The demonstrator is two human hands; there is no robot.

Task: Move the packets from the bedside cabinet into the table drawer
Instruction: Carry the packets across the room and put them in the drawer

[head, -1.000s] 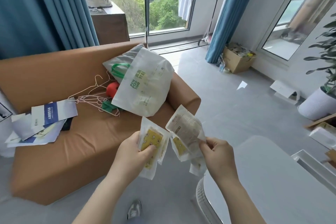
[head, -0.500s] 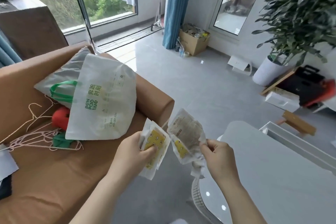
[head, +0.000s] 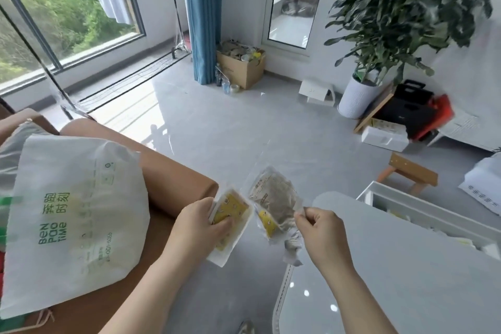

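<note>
At the lower middle of the frame, both hands hold packets in the air, between the sofa (head: pixel 173 171) and the counter (head: pixel 406 279). The left hand (head: pixel 199 225) is closed around the yellow packets (head: pixel 230 211), with the thumb lying across the front of them. The right hand (head: pixel 324 236) pinches the corner of a grey-brown packet (head: pixel 275 198). One more packet with a yellow label sits behind it and a small crumpled one hangs below. How many packets there are in all, I cannot tell.

Compared with one second ago, the grip of the hands is the same, but the view has turned to the right. The sofa and its white bag (head: pixel 76 211) have slid to the left edge. The plant (head: pixel 401 8) now fills the upper right. The white drawer (head: pixel 428 207) stands open at the right side of the frame, behind the counter, and much more of it shows than before.

I judge that the person is turning away from the sofa toward the drawer, so the carrying step is in progress and the putting down is not yet done. The packets are near the counter edge but still apart from the drawer. The loose packet under the right hand could slip during the reach.
</note>
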